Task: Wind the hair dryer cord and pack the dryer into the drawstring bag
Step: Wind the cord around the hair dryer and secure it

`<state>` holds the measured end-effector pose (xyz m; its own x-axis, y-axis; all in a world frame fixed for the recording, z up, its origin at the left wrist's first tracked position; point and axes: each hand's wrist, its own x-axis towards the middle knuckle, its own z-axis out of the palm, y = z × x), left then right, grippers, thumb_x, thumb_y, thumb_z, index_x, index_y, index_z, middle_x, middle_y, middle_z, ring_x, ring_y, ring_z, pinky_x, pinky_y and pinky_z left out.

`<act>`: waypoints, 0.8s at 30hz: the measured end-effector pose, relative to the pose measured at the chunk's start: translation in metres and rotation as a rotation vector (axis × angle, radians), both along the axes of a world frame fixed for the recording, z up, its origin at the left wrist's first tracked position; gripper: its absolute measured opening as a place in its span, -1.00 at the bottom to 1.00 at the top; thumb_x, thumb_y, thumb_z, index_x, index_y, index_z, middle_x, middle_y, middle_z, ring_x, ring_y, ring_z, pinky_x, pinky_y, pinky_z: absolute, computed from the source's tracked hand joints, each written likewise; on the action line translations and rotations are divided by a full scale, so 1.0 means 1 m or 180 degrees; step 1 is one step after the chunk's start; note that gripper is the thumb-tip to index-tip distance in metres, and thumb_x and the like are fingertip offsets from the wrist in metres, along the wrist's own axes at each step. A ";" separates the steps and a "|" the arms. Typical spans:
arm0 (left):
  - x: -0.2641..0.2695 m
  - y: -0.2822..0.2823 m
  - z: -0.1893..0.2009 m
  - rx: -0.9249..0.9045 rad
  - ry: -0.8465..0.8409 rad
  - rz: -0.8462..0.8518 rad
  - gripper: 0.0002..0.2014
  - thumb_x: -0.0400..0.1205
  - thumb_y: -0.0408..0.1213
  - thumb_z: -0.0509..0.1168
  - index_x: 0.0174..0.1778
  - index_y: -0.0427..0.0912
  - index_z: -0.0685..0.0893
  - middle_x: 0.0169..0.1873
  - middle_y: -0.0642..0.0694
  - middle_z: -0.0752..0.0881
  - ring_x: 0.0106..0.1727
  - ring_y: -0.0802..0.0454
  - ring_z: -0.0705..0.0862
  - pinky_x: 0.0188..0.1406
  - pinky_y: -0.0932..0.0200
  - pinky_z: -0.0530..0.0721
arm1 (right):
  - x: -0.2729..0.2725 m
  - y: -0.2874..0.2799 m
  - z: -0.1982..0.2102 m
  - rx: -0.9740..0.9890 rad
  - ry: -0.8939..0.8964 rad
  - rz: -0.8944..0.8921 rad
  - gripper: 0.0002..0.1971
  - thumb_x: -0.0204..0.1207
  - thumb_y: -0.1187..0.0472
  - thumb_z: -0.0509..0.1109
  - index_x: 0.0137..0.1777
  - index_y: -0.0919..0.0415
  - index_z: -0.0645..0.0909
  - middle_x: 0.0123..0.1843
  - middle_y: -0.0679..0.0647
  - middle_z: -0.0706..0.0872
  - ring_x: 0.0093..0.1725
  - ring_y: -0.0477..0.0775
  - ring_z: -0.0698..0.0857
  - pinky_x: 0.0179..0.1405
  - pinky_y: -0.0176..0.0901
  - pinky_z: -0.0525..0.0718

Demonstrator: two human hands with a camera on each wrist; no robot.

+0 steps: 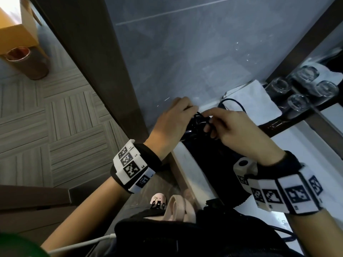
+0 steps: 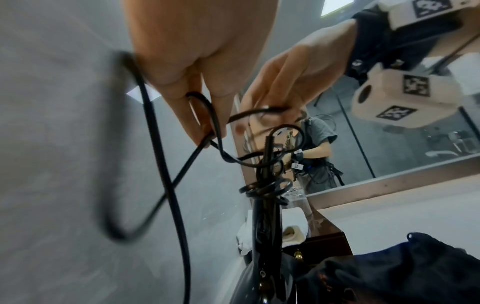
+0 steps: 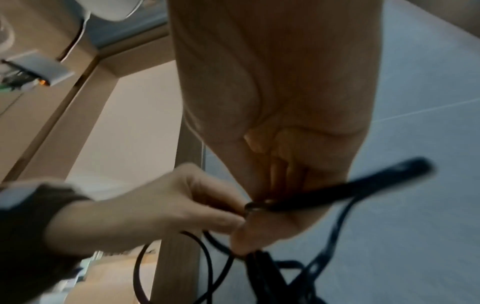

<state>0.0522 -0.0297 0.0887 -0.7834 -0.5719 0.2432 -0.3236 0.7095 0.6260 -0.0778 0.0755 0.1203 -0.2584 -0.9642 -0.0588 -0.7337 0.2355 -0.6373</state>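
Cord (image 2: 166,164) loops sat on my hair dryer (image 2: 265,236) handle; my left hand (image 1: 172,119) and right hand (image 1: 232,127) both pinched it.

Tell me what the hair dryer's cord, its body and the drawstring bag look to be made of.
Cord: black, smooth, rubbery or plastic sheath; it bends in soft loops with a faint sheen.
Hair dryer: glossy black, probably hard plastic; it shows sharp highlights.
Drawstring bag: dark matte fabric, probably woven cloth; it crumples into soft folds without shine.
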 end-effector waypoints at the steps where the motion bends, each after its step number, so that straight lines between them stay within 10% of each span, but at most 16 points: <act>1: -0.001 0.004 0.002 -0.0044 -0.0010 -0.0046 -0.85 0.65 -0.48 0.19 0.05 -0.46 0.63 -0.01 -0.34 0.59 0.02 -0.01 0.42 -0.09 -0.06 0.54 | 0.004 -0.003 -0.004 -0.0084 0.0029 -0.0013 -0.77 0.65 0.39 0.16 0.13 0.24 0.64 -0.21 0.01 0.76 -0.30 -0.05 0.65 -0.07 -0.21 0.59; 4: -0.004 0.009 0.006 -0.0023 0.0096 -0.0042 -0.90 0.63 -0.49 0.23 -0.05 -0.44 0.63 -0.07 -0.32 0.58 0.00 -0.09 0.49 -0.11 -0.13 0.57 | 0.015 -0.009 -0.012 -0.0478 -0.0016 -0.0303 -0.73 0.70 0.12 0.16 -0.17 0.21 0.56 -0.35 0.04 0.69 -0.36 -0.04 0.60 -0.26 -0.24 0.48; 9: 0.000 -0.005 0.007 0.0006 0.0231 -0.0258 -0.81 0.55 -0.66 0.24 -0.01 -0.47 0.72 0.02 -0.38 0.59 -0.01 -0.22 0.61 -0.04 0.32 0.43 | 0.000 -0.005 -0.026 -0.0623 -0.0132 -0.0521 -0.83 0.65 0.18 0.27 -0.17 0.12 0.61 -0.49 -0.12 0.57 -0.46 -0.18 0.54 -0.36 -0.28 0.40; 18: 0.007 -0.020 0.000 0.0719 0.0332 0.0344 -0.75 0.60 -0.45 0.29 0.17 -0.17 0.70 0.04 0.00 0.49 0.20 0.00 0.45 0.10 0.66 0.23 | -0.028 0.002 -0.029 -0.1941 -0.2534 -0.0985 -0.76 0.67 0.49 0.06 0.09 0.34 0.56 -0.21 -0.02 0.71 -0.24 -0.07 0.60 -0.04 -0.27 0.57; 21: 0.005 -0.017 0.002 0.1083 0.0359 0.0180 -0.77 0.63 -0.45 0.26 0.13 -0.14 0.71 -0.05 0.00 0.59 0.00 0.16 0.56 0.07 0.60 0.38 | -0.027 0.002 -0.029 -0.2026 -0.3146 -0.1185 -0.73 0.69 0.48 0.03 0.08 0.30 0.57 -0.26 -0.05 0.66 -0.26 -0.11 0.56 -0.05 -0.28 0.55; 24: 0.002 -0.015 0.004 0.2141 0.0652 0.0178 -0.79 0.66 -0.53 0.19 0.06 -0.19 0.65 -0.07 -0.32 0.66 -0.09 -0.06 0.72 0.10 0.11 0.72 | -0.027 0.001 -0.028 -0.2141 -0.3536 -0.1527 -0.74 0.70 0.48 0.01 0.09 0.33 0.53 -0.23 0.00 0.60 -0.31 -0.16 0.57 -0.08 -0.30 0.57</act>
